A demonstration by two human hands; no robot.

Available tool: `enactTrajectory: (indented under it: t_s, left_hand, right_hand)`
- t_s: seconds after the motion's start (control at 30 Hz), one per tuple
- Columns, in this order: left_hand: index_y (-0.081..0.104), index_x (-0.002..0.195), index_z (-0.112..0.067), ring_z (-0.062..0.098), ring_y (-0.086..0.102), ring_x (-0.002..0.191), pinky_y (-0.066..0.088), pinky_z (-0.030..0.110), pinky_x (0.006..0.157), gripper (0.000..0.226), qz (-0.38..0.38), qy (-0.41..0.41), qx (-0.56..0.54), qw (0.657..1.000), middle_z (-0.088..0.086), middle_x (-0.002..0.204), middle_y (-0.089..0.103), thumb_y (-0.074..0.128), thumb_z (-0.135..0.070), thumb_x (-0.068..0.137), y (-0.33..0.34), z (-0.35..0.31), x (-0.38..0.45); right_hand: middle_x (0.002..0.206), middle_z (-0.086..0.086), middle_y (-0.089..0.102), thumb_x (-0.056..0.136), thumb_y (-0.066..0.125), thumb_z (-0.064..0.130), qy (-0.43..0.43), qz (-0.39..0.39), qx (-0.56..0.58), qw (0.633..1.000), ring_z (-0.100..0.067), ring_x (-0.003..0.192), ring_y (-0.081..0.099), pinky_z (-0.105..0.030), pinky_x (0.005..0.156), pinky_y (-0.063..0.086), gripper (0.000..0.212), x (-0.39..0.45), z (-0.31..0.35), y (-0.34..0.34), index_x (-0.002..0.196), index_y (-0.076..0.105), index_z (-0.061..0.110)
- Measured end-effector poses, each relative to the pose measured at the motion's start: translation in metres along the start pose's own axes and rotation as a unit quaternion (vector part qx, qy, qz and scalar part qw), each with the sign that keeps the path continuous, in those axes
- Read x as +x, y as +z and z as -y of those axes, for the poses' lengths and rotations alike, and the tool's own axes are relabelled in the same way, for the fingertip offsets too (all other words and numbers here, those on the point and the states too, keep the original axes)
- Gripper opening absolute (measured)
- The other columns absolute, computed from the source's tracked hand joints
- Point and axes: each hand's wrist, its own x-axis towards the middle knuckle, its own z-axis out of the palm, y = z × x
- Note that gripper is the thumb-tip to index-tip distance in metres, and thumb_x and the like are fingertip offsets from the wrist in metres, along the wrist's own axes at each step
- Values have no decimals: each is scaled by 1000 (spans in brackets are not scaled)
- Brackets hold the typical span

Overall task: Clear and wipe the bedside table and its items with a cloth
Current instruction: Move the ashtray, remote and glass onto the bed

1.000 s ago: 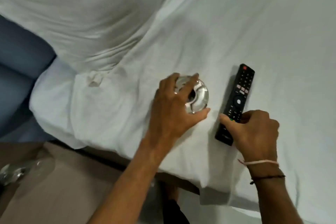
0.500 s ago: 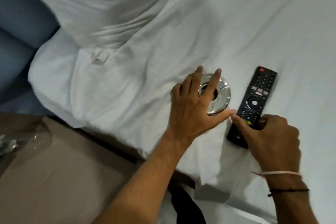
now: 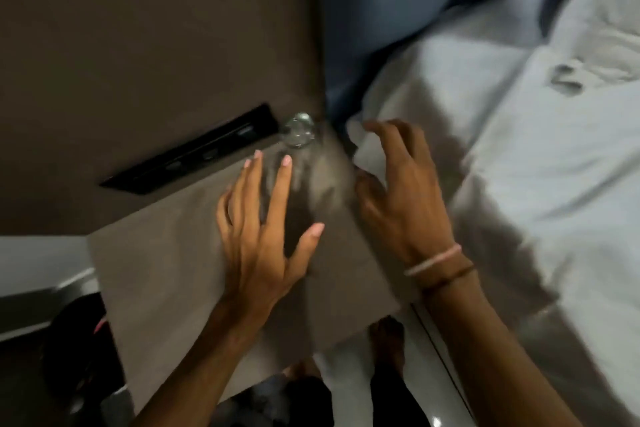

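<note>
The brown bedside table [image 3: 166, 274] fills the middle of the view. A clear glass [image 3: 298, 131] stands at its far right corner, blurred by motion. My left hand [image 3: 263, 236] hovers flat over the tabletop with fingers spread, its fingertips just short of the glass and nothing in it. My right hand [image 3: 398, 198] hangs over the table's right edge, fingers curled and apart, above a white corner of fabric [image 3: 367, 149]; I cannot tell whether this is a cloth or the bed sheet. The ashtray and remote are out of view.
A black switch panel [image 3: 194, 152] sits in the brown wall behind the table. The bed with its white sheet [image 3: 519, 166] borders the table on the right, under a blue headboard [image 3: 381, 10]. A dark object [image 3: 79, 340] lies on the floor at left. My feet [image 3: 388, 340] show below.
The view has swung left from the bed to the bedside table. Both hands have let go of the ashtray and the remote on the bed and now hover over the tabletop.
</note>
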Motion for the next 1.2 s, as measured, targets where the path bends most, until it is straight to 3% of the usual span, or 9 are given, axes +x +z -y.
enactTrajectory:
  t_s: [0.17, 0.43, 0.57, 0.77, 0.87, 0.93, 1.07, 1.13, 1.2]
  left_hand:
    - [42, 153, -12, 35, 44, 145, 40, 57, 109, 72, -23, -44, 15, 999, 21, 159, 40, 30, -61, 102, -18, 61, -18]
    - [38, 154, -16, 36, 43, 144, 41, 62, 105, 75, 3, -35, -5, 999, 22, 160, 37, 24, -67, 100, -23, 62, -8]
    - [33, 157, -23, 36, 32, 151, 33, 65, 112, 77, 16, 8, 22, 1000, 21, 164, 30, 20, -72, 98, -37, 27, 12]
    - [34, 157, -24, 38, 29, 153, 28, 65, 117, 78, -26, 140, 80, 987, 23, 164, 27, 21, -73, 98, -38, -83, 55]
    - [34, 158, -24, 36, 29, 153, 27, 65, 117, 78, -44, 181, 58, 981, 24, 164, 28, 23, -73, 98, -25, -150, 73]
    - [32, 158, -24, 35, 27, 154, 26, 64, 118, 79, -28, 200, 41, 978, 23, 165, 27, 23, -74, 98, -13, -186, 79]
    - [34, 157, -23, 36, 28, 154, 26, 66, 118, 79, -7, 214, 26, 976, 23, 165, 27, 25, -74, 98, 14, -220, 79]
    - [33, 158, -24, 35, 26, 155, 24, 67, 119, 80, 2, 203, 33, 979, 23, 166, 26, 25, -75, 97, 22, -217, 70]
    - [31, 159, -24, 34, 23, 156, 21, 68, 119, 82, 7, 183, 34, 983, 22, 167, 24, 26, -76, 96, 22, -201, 60]
  right_hand:
    - [156, -22, 24, 86, 71, 38, -25, 114, -68, 991, -40, 138, 39, -49, 112, 42, 84, 56, 26, 112, 154, 24, 26]
    - [146, -22, 34, 96, 59, 28, -48, 40, -66, 996, -39, 130, 43, -49, 104, 48, 54, 54, 7, 152, 146, 39, 20]
    - [136, -14, 47, 94, 64, 30, -34, -54, 54, 996, -21, 123, 51, -32, 104, 48, 56, 26, 5, 93, 142, 43, 14]
    - [111, -9, 67, 90, 69, 25, 22, -288, 146, 946, -18, 88, 67, -23, 78, 52, 35, -3, -35, -83, 118, 60, 7]
    - [104, -8, 68, 85, 66, 44, 135, -360, 103, 917, -27, 88, 69, -35, 79, 57, 37, 4, -106, -165, 108, 66, 16]
    - [97, -6, 71, 81, 63, 52, 204, -371, 79, 903, -32, 88, 70, -44, 83, 57, 40, 12, -158, -202, 101, 67, 18]
    - [113, -11, 69, 91, 54, 54, 277, -252, -43, 926, -32, 108, 63, -21, 77, 35, 48, 23, -228, -231, 112, 67, 13]
    - [126, -15, 63, 94, 44, 62, 326, -193, -143, 914, -38, 120, 55, -30, 84, 38, 58, 29, -229, -235, 121, 64, 14]
    - [137, -15, 52, 94, 35, 67, 317, -224, -254, 886, -40, 127, 48, -46, 96, 41, 65, 31, -206, -235, 134, 54, 19]
